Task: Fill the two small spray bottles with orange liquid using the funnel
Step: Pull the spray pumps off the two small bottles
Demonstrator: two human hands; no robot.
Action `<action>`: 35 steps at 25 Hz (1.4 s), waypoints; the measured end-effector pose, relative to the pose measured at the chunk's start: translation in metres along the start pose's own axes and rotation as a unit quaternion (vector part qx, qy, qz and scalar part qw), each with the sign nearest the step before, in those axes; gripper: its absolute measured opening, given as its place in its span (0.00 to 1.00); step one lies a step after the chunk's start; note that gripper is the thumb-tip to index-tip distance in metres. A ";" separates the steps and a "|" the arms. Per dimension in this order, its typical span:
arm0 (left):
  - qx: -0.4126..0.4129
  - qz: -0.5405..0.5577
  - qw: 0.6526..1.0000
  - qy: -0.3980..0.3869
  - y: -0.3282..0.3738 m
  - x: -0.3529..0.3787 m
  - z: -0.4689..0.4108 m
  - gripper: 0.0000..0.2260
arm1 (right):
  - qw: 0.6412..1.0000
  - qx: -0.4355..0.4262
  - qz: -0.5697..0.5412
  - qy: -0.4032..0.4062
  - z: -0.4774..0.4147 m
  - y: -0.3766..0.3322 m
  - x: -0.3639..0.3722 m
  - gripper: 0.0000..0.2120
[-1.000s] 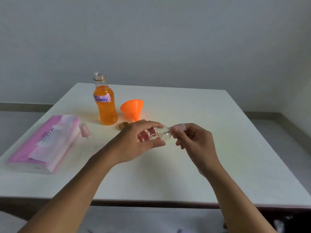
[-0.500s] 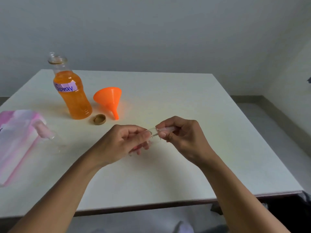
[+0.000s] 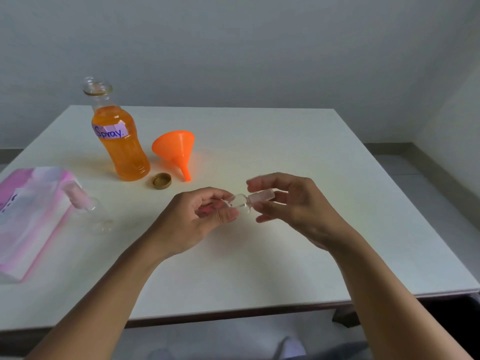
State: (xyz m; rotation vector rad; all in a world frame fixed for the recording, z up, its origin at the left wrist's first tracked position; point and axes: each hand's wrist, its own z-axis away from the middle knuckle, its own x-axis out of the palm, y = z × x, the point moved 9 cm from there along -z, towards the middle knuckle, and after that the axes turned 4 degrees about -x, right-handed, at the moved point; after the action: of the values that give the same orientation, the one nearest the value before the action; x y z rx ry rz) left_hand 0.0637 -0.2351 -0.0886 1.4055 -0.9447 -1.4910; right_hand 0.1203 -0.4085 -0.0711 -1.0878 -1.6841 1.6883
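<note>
My left hand [image 3: 197, 216] holds a small clear spray bottle [image 3: 241, 203] sideways above the middle of the white table [image 3: 285, 152]. My right hand [image 3: 291, 203] pinches the bottle's pale pink spray cap [image 3: 262, 196]; its fingers look blurred. A second small clear spray bottle [image 3: 89, 209] with a pink cap lies on its side at the left. A tall open bottle of orange liquid [image 3: 119, 144], labelled "Spray", stands at the back left. Beside it, on its right, an orange funnel [image 3: 176, 149] rests tilted, spout toward me.
A gold bottle cap [image 3: 161, 180] lies between the tall bottle and the funnel spout. A pink and white packet [image 3: 28, 216] lies at the table's left edge, touching the second spray bottle. A grey wall stands behind the table.
The view has shifted, so everything sits elsewhere in the frame. Both hands stay on the small bottle; my right hand's fingers have loosened and spread around the pink cap.
</note>
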 end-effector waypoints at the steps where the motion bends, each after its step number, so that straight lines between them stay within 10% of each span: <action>1: 0.003 -0.014 1.000 0.004 0.001 0.000 0.001 0.17 | 1.000 0.011 -0.008 -0.003 0.002 0.000 -0.001 0.19; 8: 0.004 -0.060 0.998 0.002 -0.001 0.008 0.000 0.18 | 0.988 0.027 0.152 0.026 0.005 0.008 -0.006 0.08; 13: 0.013 -0.070 0.997 0.003 0.004 0.012 -0.003 0.18 | 0.987 0.044 0.153 0.018 0.011 0.011 -0.009 0.27; 21: -0.007 -0.040 0.999 -0.016 -0.001 0.017 -0.004 0.18 | 0.991 0.022 0.131 0.021 0.007 0.011 -0.019 0.07; 27: -0.026 0.051 0.998 -0.012 0.004 0.018 -0.007 0.15 | 0.959 -0.026 0.276 0.064 0.024 0.004 -0.058 0.13; 35: -0.013 0.177 0.984 0.012 0.025 0.043 -0.015 0.22 | 0.914 0.016 0.236 0.330 0.074 0.016 -0.165 0.07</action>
State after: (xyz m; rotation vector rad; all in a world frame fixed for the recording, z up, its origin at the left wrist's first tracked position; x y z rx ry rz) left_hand 0.0806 -0.2837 -0.0810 1.1633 -1.0916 -1.2127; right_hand 0.1527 -0.5873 -0.0638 -1.8973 -1.0031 1.3473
